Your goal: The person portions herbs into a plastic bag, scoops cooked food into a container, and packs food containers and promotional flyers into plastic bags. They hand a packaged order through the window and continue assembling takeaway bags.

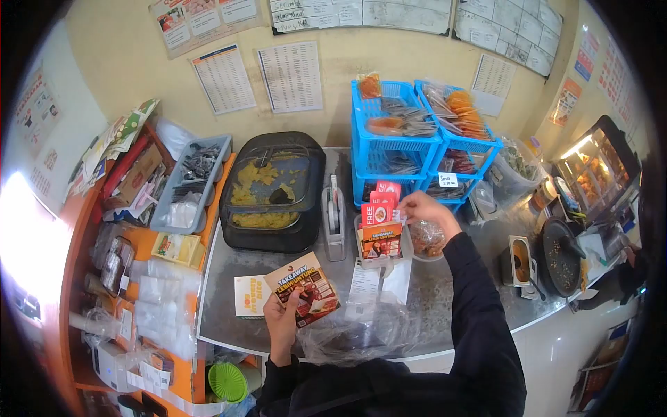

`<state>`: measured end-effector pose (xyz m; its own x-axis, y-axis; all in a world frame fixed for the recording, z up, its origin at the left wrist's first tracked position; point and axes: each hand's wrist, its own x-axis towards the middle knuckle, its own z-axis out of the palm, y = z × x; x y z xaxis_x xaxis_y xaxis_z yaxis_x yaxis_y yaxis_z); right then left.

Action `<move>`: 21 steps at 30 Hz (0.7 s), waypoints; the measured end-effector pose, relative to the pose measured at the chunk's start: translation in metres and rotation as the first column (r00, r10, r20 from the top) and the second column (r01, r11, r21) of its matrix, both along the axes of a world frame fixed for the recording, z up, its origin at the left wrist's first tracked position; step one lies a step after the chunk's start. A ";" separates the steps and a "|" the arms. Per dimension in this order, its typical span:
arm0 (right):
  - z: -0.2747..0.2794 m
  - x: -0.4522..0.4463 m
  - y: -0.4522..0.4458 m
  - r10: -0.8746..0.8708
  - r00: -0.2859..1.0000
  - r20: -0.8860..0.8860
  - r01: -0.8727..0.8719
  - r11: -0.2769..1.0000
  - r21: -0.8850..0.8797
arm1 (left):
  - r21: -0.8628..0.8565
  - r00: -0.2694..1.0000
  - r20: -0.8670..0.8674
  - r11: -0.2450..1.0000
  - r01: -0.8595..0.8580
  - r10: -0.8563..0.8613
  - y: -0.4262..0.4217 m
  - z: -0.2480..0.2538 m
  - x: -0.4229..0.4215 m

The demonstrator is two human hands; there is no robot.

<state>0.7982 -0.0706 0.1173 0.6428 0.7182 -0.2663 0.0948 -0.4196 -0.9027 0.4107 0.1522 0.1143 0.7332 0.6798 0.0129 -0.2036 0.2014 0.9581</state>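
My left hand (281, 321) is closed on a printed takeaway flyer (307, 288), tilted above the front of the metal counter. Beside it lies a white and yellow card (250, 296). My right hand (425, 210) reaches to a small clear holder, its fingers pinched at the right edge of the red "FREE" coupons (379, 210). At the front of that holder stands a smaller takeaway card (381, 242). Just below my right hand is a round clear tub (427, 240) of bagged reddish food. The coupon edge between my right fingertips is partly hidden.
Blue baskets (396, 147) of sachets stand behind the holder. A black covered tray (274, 226) of yellow food and a narrow grey holder (334, 233) are left of it. Clear plastic (361, 330) lies along the front edge. A wok (561, 257) stands right, near another person (615, 278).
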 end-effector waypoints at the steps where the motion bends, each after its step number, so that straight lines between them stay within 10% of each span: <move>1: -0.002 0.001 0.001 0.024 0.999 0.036 -0.023 0.999 -0.023 | -0.004 1.000 0.005 1.000 0.000 0.000 -0.001 0.000 0.001; 8: 0.002 -0.009 0.009 -0.155 0.960 0.232 0.106 0.971 0.214 | 0.010 1.000 -0.009 1.000 0.007 -0.007 -0.002 0.000 0.005; 11: 0.026 -0.022 0.015 -0.499 0.673 0.546 0.180 0.826 0.534 | 0.031 1.000 0.016 0.999 -0.009 0.009 -0.003 -0.004 0.007; 15: 0.090 -0.091 0.025 -0.605 0.737 0.301 0.126 0.561 0.819 | -0.101 0.996 0.084 0.995 -0.015 0.024 -0.001 -0.015 0.013; 21: 0.077 -0.191 0.058 -0.123 0.835 0.536 -0.118 0.912 0.393 | -0.456 0.967 0.241 0.870 0.186 -0.081 -0.030 0.019 0.037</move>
<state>0.6074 -0.0129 0.1942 0.5956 0.6803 0.4271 0.6131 -0.0415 -0.7889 0.4481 0.1221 0.1329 0.8337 0.5386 -0.1223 -0.3246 0.6570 0.6804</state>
